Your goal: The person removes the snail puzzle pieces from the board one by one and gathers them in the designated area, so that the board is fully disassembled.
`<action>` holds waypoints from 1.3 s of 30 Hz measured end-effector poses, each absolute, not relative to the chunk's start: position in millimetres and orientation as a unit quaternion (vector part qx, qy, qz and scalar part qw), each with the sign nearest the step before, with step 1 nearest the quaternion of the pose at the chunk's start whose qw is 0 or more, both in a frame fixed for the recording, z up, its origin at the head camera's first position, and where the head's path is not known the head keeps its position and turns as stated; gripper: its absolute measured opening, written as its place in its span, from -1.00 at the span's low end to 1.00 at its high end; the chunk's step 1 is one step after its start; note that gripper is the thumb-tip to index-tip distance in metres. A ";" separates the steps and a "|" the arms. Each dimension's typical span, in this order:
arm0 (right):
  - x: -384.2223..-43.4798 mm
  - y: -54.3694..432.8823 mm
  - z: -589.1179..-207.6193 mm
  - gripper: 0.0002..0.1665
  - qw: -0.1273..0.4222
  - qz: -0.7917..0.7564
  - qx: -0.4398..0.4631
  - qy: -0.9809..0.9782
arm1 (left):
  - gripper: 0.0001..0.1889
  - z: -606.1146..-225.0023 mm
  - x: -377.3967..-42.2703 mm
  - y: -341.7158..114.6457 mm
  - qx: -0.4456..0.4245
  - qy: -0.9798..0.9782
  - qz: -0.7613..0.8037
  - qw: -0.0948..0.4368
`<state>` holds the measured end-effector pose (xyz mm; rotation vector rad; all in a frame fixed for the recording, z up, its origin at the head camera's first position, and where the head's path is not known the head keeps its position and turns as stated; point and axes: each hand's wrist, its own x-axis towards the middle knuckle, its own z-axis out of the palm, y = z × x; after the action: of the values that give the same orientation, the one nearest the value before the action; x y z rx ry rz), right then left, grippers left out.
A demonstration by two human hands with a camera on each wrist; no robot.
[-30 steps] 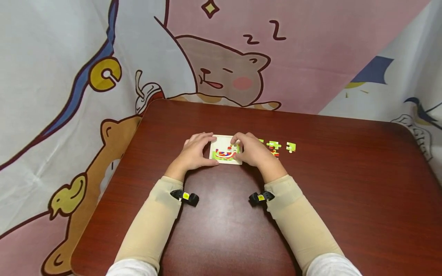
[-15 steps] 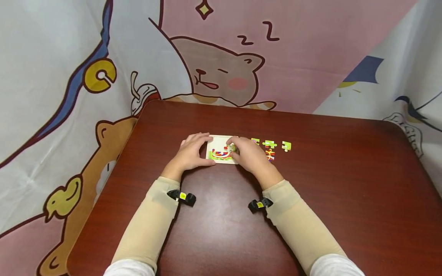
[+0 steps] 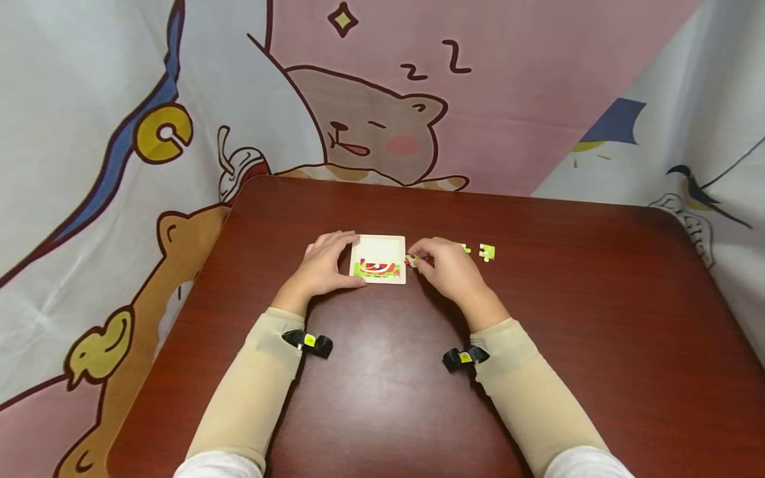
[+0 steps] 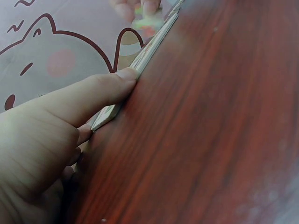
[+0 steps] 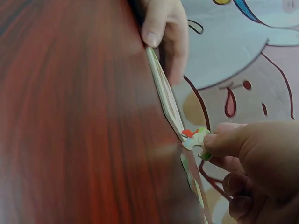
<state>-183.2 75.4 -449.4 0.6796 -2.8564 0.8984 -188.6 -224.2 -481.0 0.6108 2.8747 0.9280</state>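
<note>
A pale wooden puzzle tray (image 3: 382, 247) lies flat on the table, its lower part filled with green, red and blue picture pieces (image 3: 378, 269). My left hand (image 3: 323, 269) grips the tray at its left side, thumb on the near edge and fingers at the far corner. Just off the tray's right edge, my right hand (image 3: 445, 265) pinches a puzzle piece (image 5: 198, 140) between thumb and fingers. That piece shows red, white and green in the right wrist view, tilted up and close over the table.
A green loose puzzle piece (image 3: 487, 252) lies right of my right hand, with another loose piece (image 3: 465, 247) partly hidden behind the hand. The dark red table (image 3: 382, 372) meets a printed cloth (image 3: 370, 133) at its back edge.
My right hand has drawn the puzzle piece off the tray's right part to beside its right edge, covering some loose pieces. My left hand keeps its hold; the head view has shifted slightly.
</note>
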 end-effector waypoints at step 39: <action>-164.5 200.0 -448.9 -0.74 0.002 0.294 0.014 -0.956 | 0.03 -482.6 -188.0 -221.9 0.202 0.929 0.309 0.030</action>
<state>-164.5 200.0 -448.9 0.0449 -2.9999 0.9215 -188.0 -221.9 -482.6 0.6236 2.8636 0.9538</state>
